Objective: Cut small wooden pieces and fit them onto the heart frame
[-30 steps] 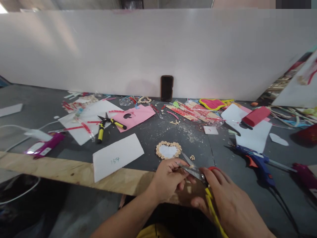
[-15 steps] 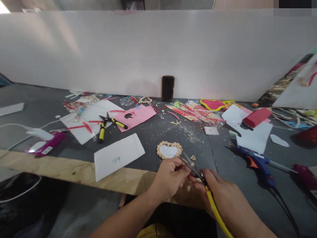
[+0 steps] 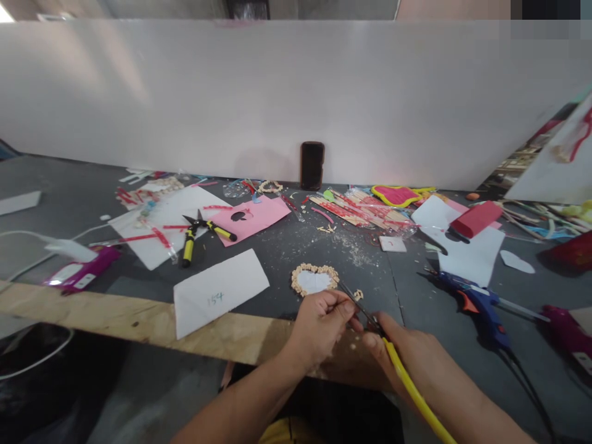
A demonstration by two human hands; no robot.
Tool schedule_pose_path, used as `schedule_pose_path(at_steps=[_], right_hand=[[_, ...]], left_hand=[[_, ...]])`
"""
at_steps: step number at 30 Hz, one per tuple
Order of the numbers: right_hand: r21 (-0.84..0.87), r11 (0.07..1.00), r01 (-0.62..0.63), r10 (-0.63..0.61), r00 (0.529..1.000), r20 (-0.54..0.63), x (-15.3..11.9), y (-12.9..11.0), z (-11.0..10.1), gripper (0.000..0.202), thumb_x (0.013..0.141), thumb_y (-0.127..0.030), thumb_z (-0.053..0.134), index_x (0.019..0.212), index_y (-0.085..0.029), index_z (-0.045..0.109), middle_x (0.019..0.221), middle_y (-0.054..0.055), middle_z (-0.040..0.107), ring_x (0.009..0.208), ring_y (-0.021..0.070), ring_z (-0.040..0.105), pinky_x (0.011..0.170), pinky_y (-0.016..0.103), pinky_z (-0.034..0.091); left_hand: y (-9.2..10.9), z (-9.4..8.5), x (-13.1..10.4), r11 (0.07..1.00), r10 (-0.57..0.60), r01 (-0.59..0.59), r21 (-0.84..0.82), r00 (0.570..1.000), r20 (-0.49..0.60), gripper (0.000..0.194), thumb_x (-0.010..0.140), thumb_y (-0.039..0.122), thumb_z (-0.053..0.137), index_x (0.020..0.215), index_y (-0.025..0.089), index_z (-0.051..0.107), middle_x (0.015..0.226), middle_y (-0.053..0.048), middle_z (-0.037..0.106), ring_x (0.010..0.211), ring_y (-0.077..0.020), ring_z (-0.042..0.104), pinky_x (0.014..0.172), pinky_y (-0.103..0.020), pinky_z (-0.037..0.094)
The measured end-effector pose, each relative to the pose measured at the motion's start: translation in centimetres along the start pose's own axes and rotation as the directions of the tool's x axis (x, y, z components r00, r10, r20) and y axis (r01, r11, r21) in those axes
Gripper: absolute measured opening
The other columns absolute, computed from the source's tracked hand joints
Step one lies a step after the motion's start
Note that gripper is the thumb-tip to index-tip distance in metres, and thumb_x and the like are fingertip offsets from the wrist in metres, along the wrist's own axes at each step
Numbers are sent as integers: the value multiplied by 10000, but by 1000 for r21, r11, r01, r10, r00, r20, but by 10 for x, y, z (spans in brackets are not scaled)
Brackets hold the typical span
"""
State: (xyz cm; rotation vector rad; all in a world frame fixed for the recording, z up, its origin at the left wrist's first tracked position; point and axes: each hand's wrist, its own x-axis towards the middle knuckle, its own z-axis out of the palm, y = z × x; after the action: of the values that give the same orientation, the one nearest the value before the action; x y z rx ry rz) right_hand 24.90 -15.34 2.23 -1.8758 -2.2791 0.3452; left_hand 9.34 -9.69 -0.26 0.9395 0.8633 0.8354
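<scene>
My right hand (image 3: 409, 354) is wrapped round a pair of scissors (image 3: 370, 317) with a long yellow handle; their thin metal blades point up and left, closed together. Close by, my left hand (image 3: 319, 327) has its thumb and fingers pinched beside the blades; what they hold is hidden or too small to make out. Just beyond my left hand, a white paper heart (image 3: 314, 282) lies flat, edged with small tan pieces (image 3: 296, 283). A few loose tan pieces (image 3: 358, 295) lie right of the blades.
Black-and-yellow pliers (image 3: 189, 237), a white card (image 3: 222, 293) and a purple glue gun (image 3: 86, 271) lie left. A blue glue gun (image 3: 481, 305) and white paper (image 3: 472, 256) lie right. A phone (image 3: 312, 165) leans against the white board (image 3: 185, 92) behind striped sticks (image 3: 342, 209).
The scissor blades, parted before, have come together. My right hand has shifted slightly, and the whole view has moved a little.
</scene>
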Motion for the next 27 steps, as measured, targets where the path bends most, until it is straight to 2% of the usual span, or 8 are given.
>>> schedule_pose_path(at_steps=[6,9,13,18,20,22,24,27], right_hand=[[160,984,-76,74,997,17,-5,1,0,345,921,-434,295,877,-242,577,606,9,664,518,173,630,456,238,390],[74,993,-93,91,995,34,-2,13,-11,303,867,-483,419,944,-248,594,615,5,667,540,186,639,463,244,388],[-135,946,-294,293,956,-23,11,41,-26,523,833,-532,466,1205,-166,490,652,46,684,601,239,667,493,282,399],[-295,883,-365,377,926,-18,25,65,-21,530,870,-443,439,1284,-113,418,876,140,706,823,310,680,618,353,439],[-270,894,-357,370,929,-4,27,67,-17,528,877,-432,429,1295,-110,399,877,135,703,817,299,678,616,347,439],[-232,913,-335,346,938,5,30,66,-14,519,879,-406,426,1297,-99,391,858,127,703,811,283,674,630,336,441],[-216,919,-329,331,943,-28,33,65,-11,498,868,-359,437,1281,-84,410,867,142,699,842,285,665,665,340,442],[-152,927,-342,324,936,-135,40,64,-4,490,826,-321,477,1252,-82,438,916,158,687,888,291,648,703,350,444]], left_hand=[[0,0,-1,998,63,-63,-2,997,41,377,714,491,656,669,125,575,559,-5,604,393,-32,340,408,-178,255],[6,-8,-5,996,24,-29,82,997,69,338,746,456,641,707,124,590,582,-8,615,397,-32,339,399,-171,245],[17,-21,-10,993,38,-43,111,998,50,303,774,432,616,777,131,583,638,-17,641,402,-32,329,408,-172,255],[42,-31,-4,939,123,-147,310,988,96,228,848,373,507,815,150,545,681,-1,605,459,-52,382,457,-183,305],[53,-33,8,867,175,-197,458,980,90,187,869,324,456,825,158,532,681,11,582,492,-61,426,478,-181,323],[63,-35,28,740,205,-220,636,974,99,162,873,283,425,878,162,532,713,3,608,539,-80,495,495,-182,355],[69,-35,53,504,222,-290,813,954,202,189,891,263,376,932,164,531,768,-13,660,632,-105,575,552,-190,408],[72,-32,95,366,212,-307,879,947,242,138,850,241,469,946,187,552,780,3,699,683,-130,611,593,-208,417]])
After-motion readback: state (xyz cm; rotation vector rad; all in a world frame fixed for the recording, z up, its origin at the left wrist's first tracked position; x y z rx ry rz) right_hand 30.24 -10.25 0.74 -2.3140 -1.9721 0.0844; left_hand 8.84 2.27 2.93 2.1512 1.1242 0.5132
